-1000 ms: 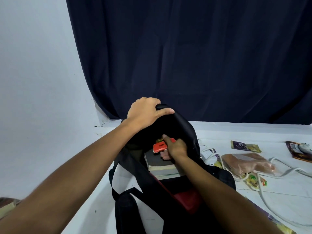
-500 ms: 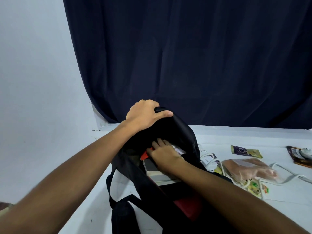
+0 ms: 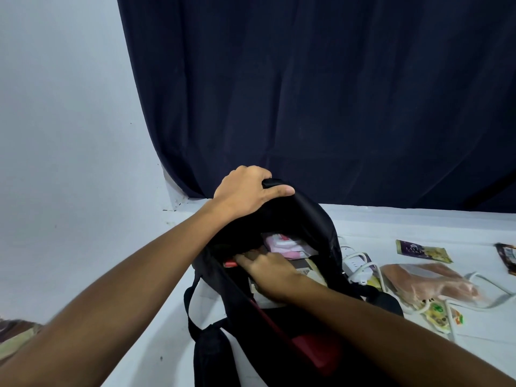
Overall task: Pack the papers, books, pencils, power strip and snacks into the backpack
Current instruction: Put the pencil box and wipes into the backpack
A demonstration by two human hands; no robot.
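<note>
No lettering is reading clearly anywhere; the dark purple snack packet (image 3: 423, 251) on the white table (image 3: 391, 224) is showing pale print too blurred to make out; the green and yellow sachet (image 3: 441, 317) is carrying small marks that are staying illegible; the packet at the right edge (image 3: 508, 258) is showing white print, also unreadable.

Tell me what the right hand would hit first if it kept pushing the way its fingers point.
Probably the small red packet at the fingertips of the right hand, and beyond it the left inner wall of the backpack. Depth inside the dark opening is hard to judge.
</note>
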